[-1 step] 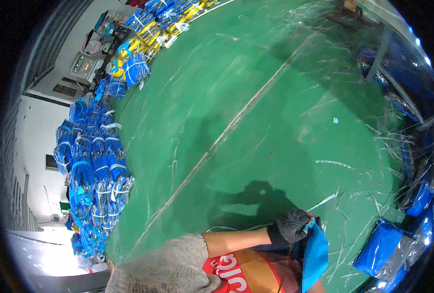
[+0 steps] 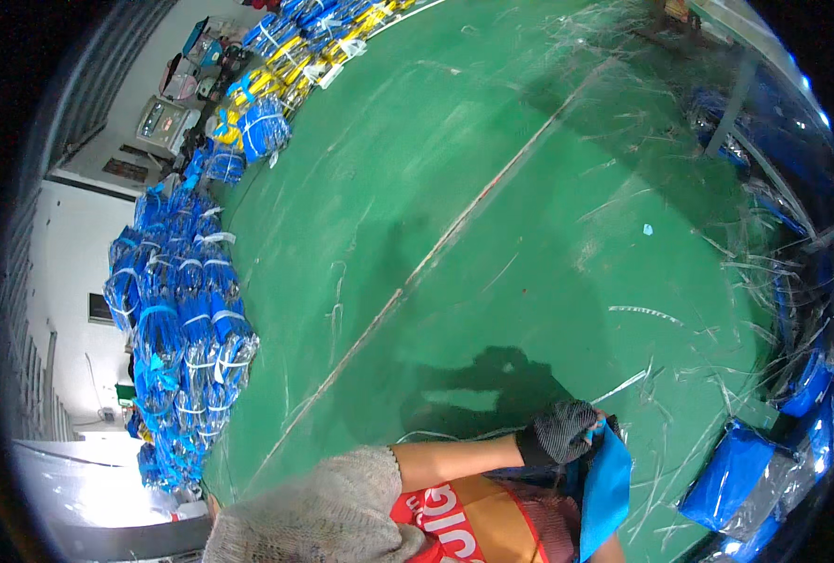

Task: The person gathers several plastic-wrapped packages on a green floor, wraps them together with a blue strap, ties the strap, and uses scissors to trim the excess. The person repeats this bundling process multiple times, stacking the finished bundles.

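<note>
So, the light-blue sheet is held just right of the orange-and-red apron, hanging down with a smooth, flattish face. It's probably light, and likely soft enough to fold but with a bit of body, judging by how flat it's kept. The surface might be a tad slippery; nothing fragile is suggested. Best grabbed at the top edge, honestly, where it's bunched already.

That edge is pinched by the curled fingers of the left hand, in a dark knit glove, above and right of the apron. The right hand can't be made out, so its state can't be told; only a patch of bare skin, maybe that forearm, is seen low to the apron's right.

Further out, a wrapped blue packet is left lying well right of the apron, and tied blue bundles are stacked far to its left.

Compared with the earlier frame, barely anything's changed: the glove is turned slightly, and a little more skin is shown. The bundles are unmoved.
</note>
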A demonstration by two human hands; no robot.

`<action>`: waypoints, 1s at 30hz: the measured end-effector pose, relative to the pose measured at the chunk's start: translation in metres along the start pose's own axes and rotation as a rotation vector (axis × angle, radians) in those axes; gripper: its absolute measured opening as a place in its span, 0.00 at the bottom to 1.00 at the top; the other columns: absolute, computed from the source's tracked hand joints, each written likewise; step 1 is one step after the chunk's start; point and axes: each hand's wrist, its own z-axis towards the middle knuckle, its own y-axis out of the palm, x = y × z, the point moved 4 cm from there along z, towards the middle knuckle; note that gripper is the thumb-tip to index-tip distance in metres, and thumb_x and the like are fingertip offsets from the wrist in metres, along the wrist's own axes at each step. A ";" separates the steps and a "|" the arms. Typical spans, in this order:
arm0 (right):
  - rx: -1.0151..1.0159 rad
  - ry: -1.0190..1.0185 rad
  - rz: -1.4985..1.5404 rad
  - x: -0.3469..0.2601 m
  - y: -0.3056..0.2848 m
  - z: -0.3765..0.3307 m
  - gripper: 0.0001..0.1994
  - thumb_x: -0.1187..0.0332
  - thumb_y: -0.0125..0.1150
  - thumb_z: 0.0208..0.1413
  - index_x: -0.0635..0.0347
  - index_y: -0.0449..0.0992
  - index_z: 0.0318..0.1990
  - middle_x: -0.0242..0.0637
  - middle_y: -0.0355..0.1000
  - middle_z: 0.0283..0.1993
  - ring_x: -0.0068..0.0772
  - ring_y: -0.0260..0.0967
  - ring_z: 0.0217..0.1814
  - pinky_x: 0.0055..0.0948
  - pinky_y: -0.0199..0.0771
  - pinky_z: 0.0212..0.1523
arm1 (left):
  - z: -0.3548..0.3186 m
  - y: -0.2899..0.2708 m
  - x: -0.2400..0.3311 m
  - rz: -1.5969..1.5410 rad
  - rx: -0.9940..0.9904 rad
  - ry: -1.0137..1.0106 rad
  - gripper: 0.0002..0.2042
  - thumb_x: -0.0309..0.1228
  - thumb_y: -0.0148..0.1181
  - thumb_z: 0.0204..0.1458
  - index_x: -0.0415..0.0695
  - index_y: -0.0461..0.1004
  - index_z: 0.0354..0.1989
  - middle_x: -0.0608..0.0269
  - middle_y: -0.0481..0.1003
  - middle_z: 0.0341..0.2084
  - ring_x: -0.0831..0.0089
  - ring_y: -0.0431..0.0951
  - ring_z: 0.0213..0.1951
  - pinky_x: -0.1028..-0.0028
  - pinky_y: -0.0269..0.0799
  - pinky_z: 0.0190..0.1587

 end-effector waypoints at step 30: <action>-0.038 -0.372 -1.002 0.013 -0.047 0.044 0.19 0.59 0.47 0.59 0.66 0.70 0.48 0.51 0.70 0.45 0.42 0.69 0.48 0.35 0.67 0.49 | 0.000 -0.063 -0.036 -0.529 -0.215 -0.362 0.13 0.28 0.54 0.49 0.43 0.70 0.44 0.63 0.73 0.37 0.73 0.72 0.41 0.72 0.68 0.47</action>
